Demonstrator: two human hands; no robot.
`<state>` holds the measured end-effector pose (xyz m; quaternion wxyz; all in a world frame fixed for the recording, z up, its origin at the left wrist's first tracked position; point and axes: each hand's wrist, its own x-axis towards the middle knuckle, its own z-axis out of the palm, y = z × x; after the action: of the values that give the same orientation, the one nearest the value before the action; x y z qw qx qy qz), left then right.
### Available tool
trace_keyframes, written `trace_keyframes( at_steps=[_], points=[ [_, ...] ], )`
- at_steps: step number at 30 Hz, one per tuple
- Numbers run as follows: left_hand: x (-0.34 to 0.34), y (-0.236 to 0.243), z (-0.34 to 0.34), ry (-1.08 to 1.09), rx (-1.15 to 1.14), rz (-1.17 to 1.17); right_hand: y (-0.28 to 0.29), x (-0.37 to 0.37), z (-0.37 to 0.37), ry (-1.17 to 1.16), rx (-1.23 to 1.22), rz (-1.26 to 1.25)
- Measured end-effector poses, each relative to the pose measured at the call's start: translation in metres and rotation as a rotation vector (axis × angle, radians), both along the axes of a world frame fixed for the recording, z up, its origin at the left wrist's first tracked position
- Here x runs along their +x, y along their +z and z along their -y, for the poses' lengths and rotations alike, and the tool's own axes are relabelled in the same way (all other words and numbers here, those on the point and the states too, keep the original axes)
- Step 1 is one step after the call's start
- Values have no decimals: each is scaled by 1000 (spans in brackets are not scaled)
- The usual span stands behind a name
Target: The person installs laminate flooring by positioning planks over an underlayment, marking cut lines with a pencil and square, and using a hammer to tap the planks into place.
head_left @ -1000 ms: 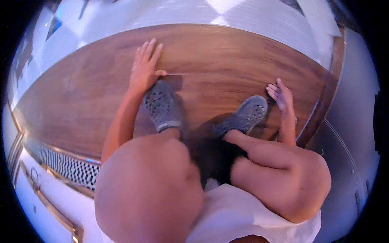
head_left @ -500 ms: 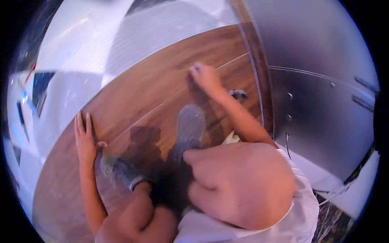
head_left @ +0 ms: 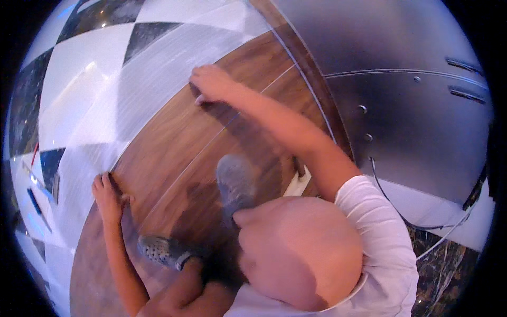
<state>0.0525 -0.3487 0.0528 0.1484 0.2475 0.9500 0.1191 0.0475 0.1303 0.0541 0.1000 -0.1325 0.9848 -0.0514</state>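
Observation:
Wood-look floor planks (head_left: 163, 134) lie under me, with a thin seam between two rows; their outer edge meets a pale grey surface. At the left part of that edge rests my left hand (head_left: 110, 198), its fingers reaching to the rim and its thumb spread out on the wood. Farther along, my right hand (head_left: 211, 84) has its fingers bent over the same plank's edge, thumb tucked against the top. Beside my right knee lies a pale, flat-bladed object (head_left: 298, 182) with a dark stub, partly hidden by my leg and arm.
My grey shoes (head_left: 235, 179) stand on the wood. A large metal cabinet (head_left: 401, 121) rises at the right behind a brown wooden strip (head_left: 317, 63). Cables (head_left: 388, 198) run beneath it. Black and white checkered floor (head_left: 79, 90) spreads left, with a dark-handled tool (head_left: 39, 206) on it.
My right hand has moved left and away from me, from the plank's middle to its outer edge. My left hand's fingers, flat earlier, now bend at the edge. My view has turned slightly.

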Motion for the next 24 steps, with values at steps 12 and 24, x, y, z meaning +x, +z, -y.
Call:
trace_keyframes(
  at_steps=[12,24],
  points=[
    [-16,-14,0,78,56,-143,-4,-46,-19,17,-112,62],
    [-8,-17,-3,158,46,-75,1,-40,-12,-107,-113,171]
  ],
)
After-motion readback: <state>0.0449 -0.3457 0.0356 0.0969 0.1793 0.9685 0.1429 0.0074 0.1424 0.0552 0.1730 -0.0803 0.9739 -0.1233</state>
